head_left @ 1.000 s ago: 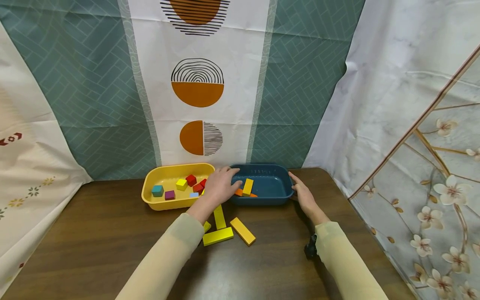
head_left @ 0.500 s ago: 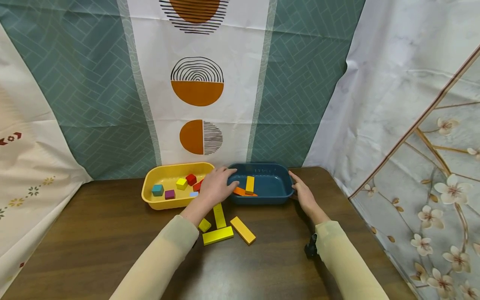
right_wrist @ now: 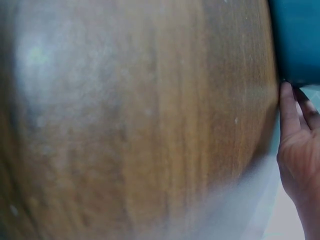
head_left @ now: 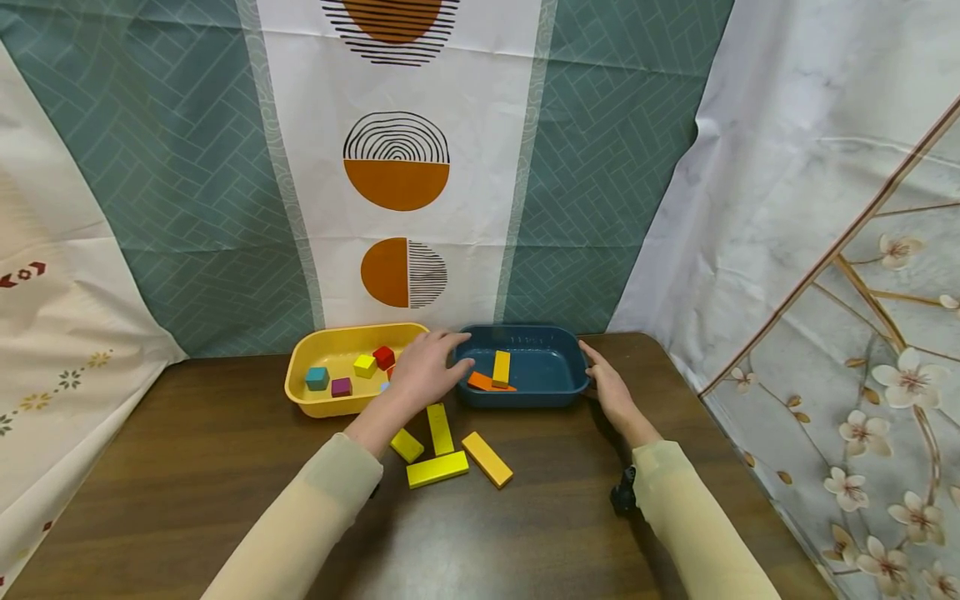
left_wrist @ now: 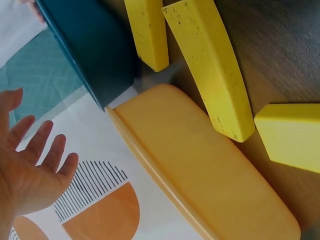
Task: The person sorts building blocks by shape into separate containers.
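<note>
Rim beside rim

Yellow tray (head_left: 322, 410); left hand (head_left: 423, 371), released, near its right end; blue tray (head_left: 525, 401) just beside, holding blocks (head_left: 501, 369); right hand (head_left: 611, 390), grasping nothing, touching its right end; then bench (head_left: 651, 375) out to its edge.

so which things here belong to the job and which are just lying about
Seemingly in the job:
blue tray, right hand at its end
orange block and yellow block inside it
yellow tray and its coloured blocks, left hand nearby
loose yellow blocks before the trays

Probably surroundings:
patterned cloth behind
flowered cloth on the right
</note>
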A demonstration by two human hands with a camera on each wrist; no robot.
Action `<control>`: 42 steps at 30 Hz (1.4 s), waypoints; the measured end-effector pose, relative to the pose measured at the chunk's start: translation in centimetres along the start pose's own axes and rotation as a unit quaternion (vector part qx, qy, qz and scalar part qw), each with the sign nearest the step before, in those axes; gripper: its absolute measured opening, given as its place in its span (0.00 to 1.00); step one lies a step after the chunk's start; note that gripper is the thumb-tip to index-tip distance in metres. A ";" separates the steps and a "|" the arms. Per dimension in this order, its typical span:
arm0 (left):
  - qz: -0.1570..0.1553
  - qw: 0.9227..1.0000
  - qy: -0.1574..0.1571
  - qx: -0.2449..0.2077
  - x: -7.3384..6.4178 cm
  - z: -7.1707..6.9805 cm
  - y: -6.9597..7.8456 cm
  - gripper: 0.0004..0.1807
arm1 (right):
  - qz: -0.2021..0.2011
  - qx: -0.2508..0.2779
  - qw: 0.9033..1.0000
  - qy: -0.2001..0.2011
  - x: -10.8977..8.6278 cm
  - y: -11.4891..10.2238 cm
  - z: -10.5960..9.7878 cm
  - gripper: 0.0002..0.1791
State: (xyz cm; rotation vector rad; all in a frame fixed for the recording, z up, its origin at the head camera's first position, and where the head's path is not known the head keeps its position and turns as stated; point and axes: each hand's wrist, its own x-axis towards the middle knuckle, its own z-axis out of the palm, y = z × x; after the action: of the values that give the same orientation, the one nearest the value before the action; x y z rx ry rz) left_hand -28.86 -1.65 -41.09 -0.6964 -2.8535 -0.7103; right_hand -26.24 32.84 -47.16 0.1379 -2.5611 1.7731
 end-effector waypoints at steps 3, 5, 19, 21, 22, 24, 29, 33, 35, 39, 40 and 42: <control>0.002 1.000 0.003 -0.002 -0.4 -0.4 0.0 0.29 | 0.003 0.002 1.000 0.000 0.0 0.0 0.0 0.32; 0.004 1.000 0.007 -0.003 -0.6 -0.7 -0.1 0.29 | 0.005 0.005 1.000 -0.001 0.0 0.0 0.1 0.32; 0.025 0.999 0.034 -0.018 -2.2 -2.5 -0.8 0.27 | -0.006 -0.010 1.000 0.005 0.6 1.4 -0.2 0.32; 0.025 0.999 0.037 -0.017 -2.4 -2.7 -0.9 0.27 | -0.005 -0.010 1.000 0.009 1.0 2.4 -0.2 0.33; 0.024 0.999 0.038 -0.015 -2.5 -2.8 -0.9 0.27 | -0.005 -0.006 1.000 0.010 1.2 2.9 -0.2 0.33; 0.023 0.999 0.042 -0.013 -2.8 -3.0 -1.0 0.26 | -0.007 -0.004 1.000 0.013 1.6 3.8 -0.1 0.33; 0.025 0.998 0.050 -0.008 -3.6 -3.4 -1.2 0.26 | -0.011 0.010 1.000 0.010 1.6 3.8 -0.1 0.34; 0.027 0.998 0.055 -0.014 -4.5 -3.9 -1.5 0.27 | -0.008 0.015 1.000 0.008 1.6 3.7 -0.1 0.34; 0.030 0.998 0.058 -0.018 -4.9 -4.0 -1.6 0.27 | -0.006 0.011 1.000 0.011 1.6 3.7 -0.1 0.33; 0.041 0.996 0.071 -0.021 -5.6 -4.2 -1.9 0.27 | -0.012 -0.010 1.000 0.015 1.7 4.2 0.0 0.34; 0.043 0.996 0.074 -0.019 -5.8 -4.2 -2.0 0.27 | -0.013 -0.009 1.000 0.015 1.7 4.2 0.0 0.34; 0.048 0.995 0.083 -0.018 -6.2 -4.3 -2.1 0.26 | -0.014 -0.006 1.000 0.014 1.7 4.2 0.0 0.34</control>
State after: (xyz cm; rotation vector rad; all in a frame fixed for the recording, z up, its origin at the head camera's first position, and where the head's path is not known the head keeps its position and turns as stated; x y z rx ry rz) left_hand -24.30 -7.84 -39.57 -0.7382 -2.6444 -0.7689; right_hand -28.32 34.18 -50.93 0.1468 -2.5385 1.7373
